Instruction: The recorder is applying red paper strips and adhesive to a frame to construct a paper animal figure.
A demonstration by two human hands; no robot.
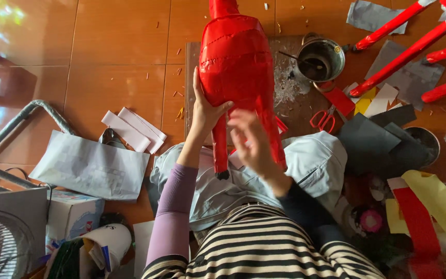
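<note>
The person sits on the floor in a striped top, with pale grey trousers across the lap. The two hands are apart, both on the red paper figure, which stands over the lap and reaches up toward a wooden board. The left hand cups the figure's left flank, fingers spread flat against the paper. The right hand is blurred with motion in front of the lower body; it appears open and laid on the surface, but whether it grips anything cannot be told.

The figure's thin red leg hangs down to a dark tip just over the lap. It looks the weakest part: a sideways press from the moving right hand could bend or tear it. The shiny paper skin could also crease or lift if the left palm slides, and with only one steady hand on it the figure could tip.

Just right of the lap lie red-handled scissors on the board. A swinging elbow or the figure's body could knock them. Beyond them stands a metal pot with a stick resting in it, near the figure's right side; a turn of the figure could upset it and spill whatever is inside onto the loose sheets of grey paper. Farther right, red sticks lie across the floor.
</note>
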